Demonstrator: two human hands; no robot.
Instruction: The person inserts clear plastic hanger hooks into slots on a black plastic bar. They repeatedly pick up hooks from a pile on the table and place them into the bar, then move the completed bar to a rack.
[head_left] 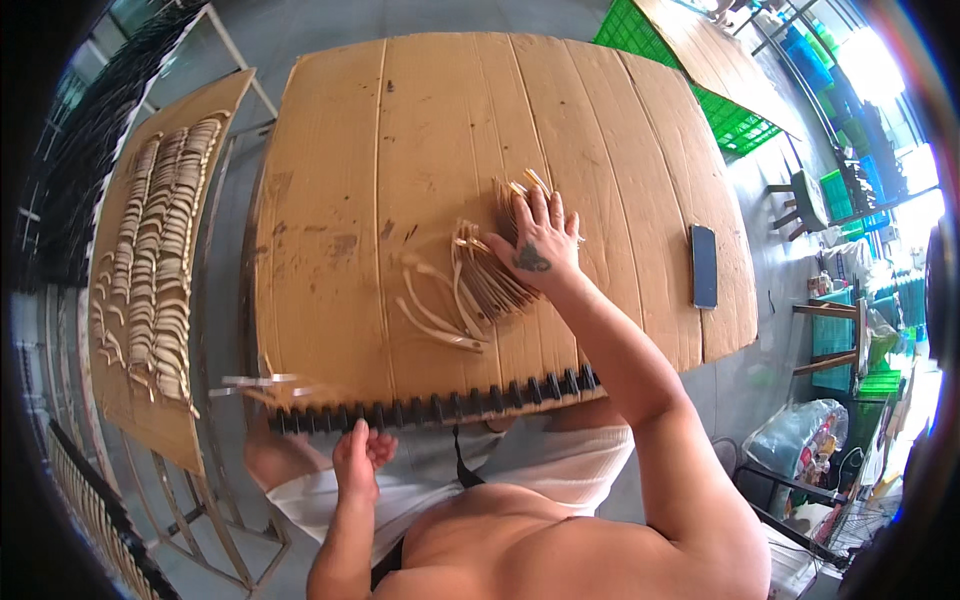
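At the frame's centre, curved strips (485, 290) are bunched on the tabletop (330, 180), probably for easy reach. They are covered by the right hand (543, 235), its grip spread and released. Lower left, the left hand (362, 460) is half-curled beside the black rack (435, 410); whether anything is pinched cannot be told.

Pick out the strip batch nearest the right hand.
The pile under the right hand, on the table; the other batch lies in rows on the left board.

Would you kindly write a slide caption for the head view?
Right hand spread over curved strips on brown cardboard, left hand near a black toothed rail.
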